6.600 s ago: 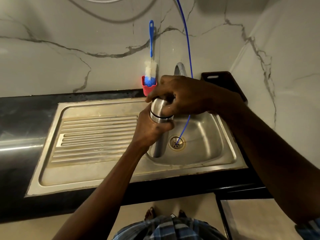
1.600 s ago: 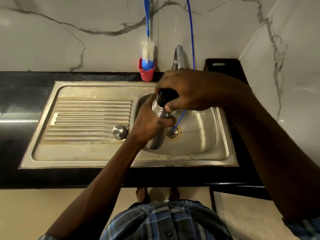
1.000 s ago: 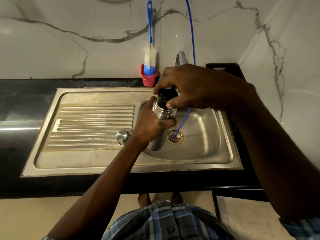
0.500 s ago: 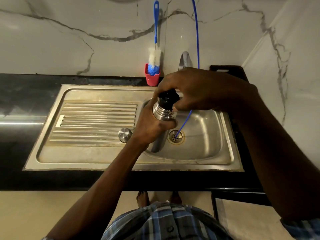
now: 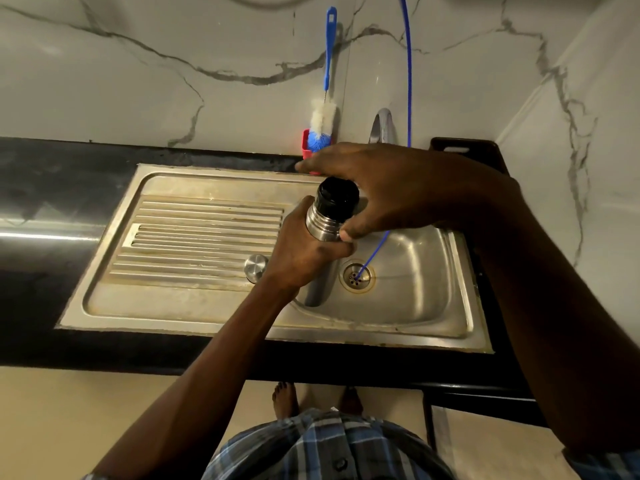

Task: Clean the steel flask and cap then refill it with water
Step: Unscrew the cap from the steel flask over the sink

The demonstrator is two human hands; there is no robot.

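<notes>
The left hand [image 5: 304, 251] is gripping the ribbed steel flask [image 5: 323, 225] upright over the sink basin [image 5: 426, 271] while the right hand [image 5: 391, 188] is pinching its black stopper [image 5: 337, 195].

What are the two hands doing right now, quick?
Left hand: closed around the steel flask, holding it over the sink.
Right hand: fingers curled at the flask's black inner stopper, thumb on the neck.

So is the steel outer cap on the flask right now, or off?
Off. The steel cap sits on the sink's drainboard, and the flask shows bare neck threads under a black inner stopper.
</notes>
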